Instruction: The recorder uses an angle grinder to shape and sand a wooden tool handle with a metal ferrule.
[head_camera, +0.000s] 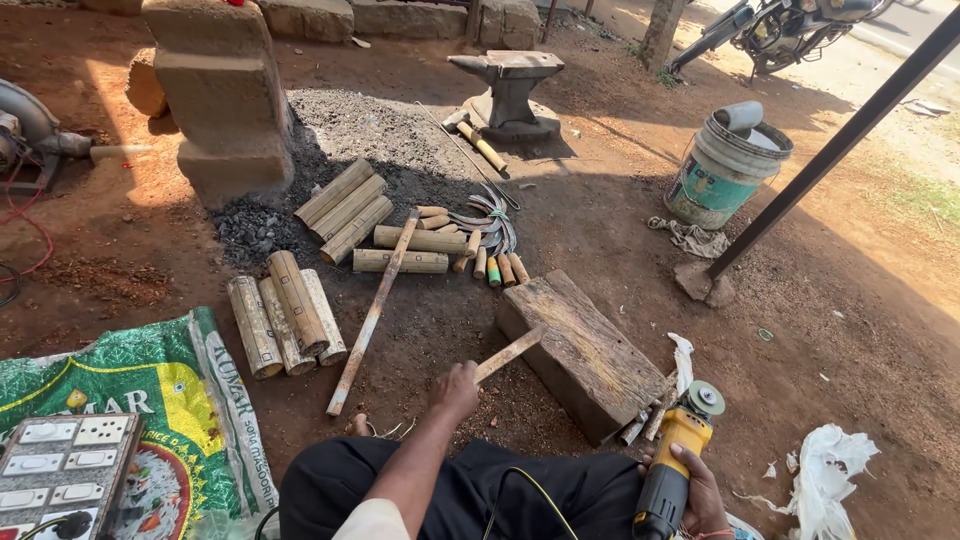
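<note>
left hand (455, 388) grips stick (508, 354) touching block (585, 352) | right hand (697, 489) holds yellow grinder (672, 463) beside block | bamboo (288, 312) and sickles (488, 225) ahead | anvil (508, 90), bucket (722, 170) beyond

The wooden block (585, 352) lies on the dirt ground (820, 300). The anvil (508, 90) stands behind the block. The sickles (487, 225) lie between them, and the bucket (722, 170) stands right of the block.

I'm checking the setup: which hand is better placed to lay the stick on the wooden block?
Probably the left hand: it already grips the stick, whose tip reaches the block. The right hand is busy holding the grinder beside the block.
</note>
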